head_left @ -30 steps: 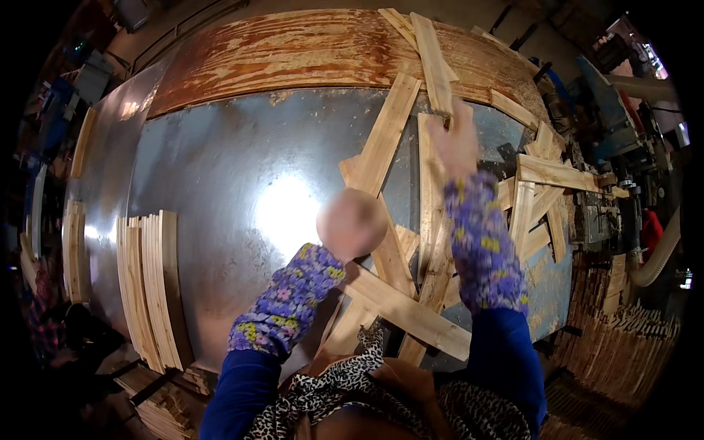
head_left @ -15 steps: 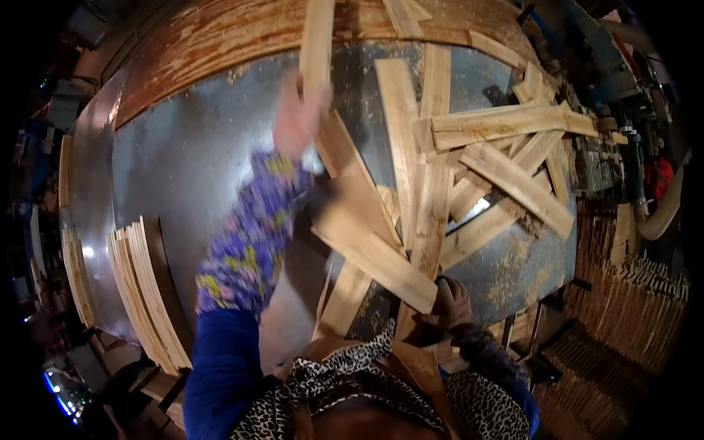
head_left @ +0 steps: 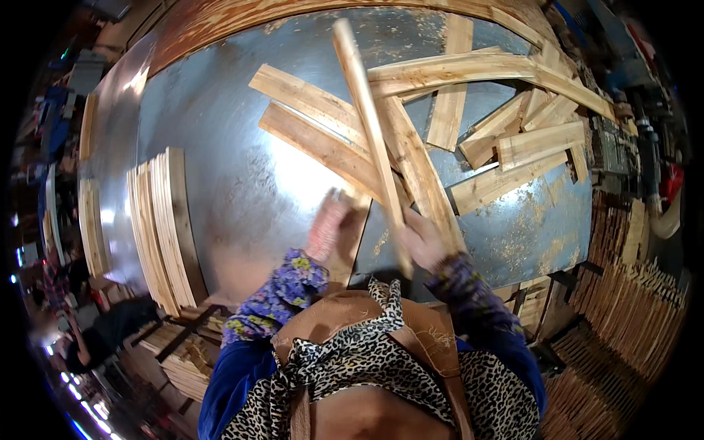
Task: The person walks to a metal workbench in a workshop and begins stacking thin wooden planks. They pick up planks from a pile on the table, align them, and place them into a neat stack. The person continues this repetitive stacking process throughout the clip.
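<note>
My right hand [head_left: 424, 238] is closed on the near part of a long wooden board [head_left: 364, 103], which is held tilted on its narrow edge and points away from me. Its outline is slightly blurred. Left of it, my left hand [head_left: 328, 224] is apart from that board, fingers stretched out and blurred. Right beside those fingers a flat board [head_left: 353, 242] runs toward my body. Beyond my hands, two boards [head_left: 312, 147] [head_left: 308, 95] lie slantwise on the metal table [head_left: 227, 132], partly hidden by the held board. Another long board [head_left: 422, 161] lies just right of it.
More loose boards [head_left: 543, 145] overlap at the right, with sawdust [head_left: 546, 194] around them. A row of boards on edge [head_left: 158, 220] stands at the table's left. Stacked wood strips [head_left: 623, 293] are beyond the right edge. A wooden rail [head_left: 242, 18] borders the far side.
My left hand has come back toward me from the far side, away from the board it was on. My right hand has moved up and left. Several boards lie differently, two now slanting left.
</note>
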A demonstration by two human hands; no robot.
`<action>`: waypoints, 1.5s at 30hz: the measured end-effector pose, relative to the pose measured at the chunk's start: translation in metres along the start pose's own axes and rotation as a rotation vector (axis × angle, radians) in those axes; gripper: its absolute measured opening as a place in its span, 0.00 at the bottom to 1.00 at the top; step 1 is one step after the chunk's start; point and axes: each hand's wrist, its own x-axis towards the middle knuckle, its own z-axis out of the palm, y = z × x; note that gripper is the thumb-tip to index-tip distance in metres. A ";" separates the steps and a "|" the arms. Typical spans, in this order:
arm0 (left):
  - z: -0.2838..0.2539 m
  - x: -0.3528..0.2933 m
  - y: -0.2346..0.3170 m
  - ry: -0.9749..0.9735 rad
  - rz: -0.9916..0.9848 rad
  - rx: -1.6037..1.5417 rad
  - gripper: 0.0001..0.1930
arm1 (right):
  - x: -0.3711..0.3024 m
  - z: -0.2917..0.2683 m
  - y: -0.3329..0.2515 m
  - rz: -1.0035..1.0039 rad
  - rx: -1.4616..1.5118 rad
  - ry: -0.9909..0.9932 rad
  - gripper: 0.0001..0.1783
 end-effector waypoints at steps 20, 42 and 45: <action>-0.402 -0.144 0.057 0.717 0.184 1.646 0.28 | -0.021 -0.032 0.019 0.264 -0.572 0.381 0.32; -0.491 -0.193 0.053 0.814 0.383 1.619 0.42 | 0.078 0.374 0.012 -0.254 -0.847 0.020 0.36; -0.473 -0.179 0.044 0.808 0.677 1.557 0.39 | 0.062 0.200 -0.014 -0.049 -1.393 0.369 0.43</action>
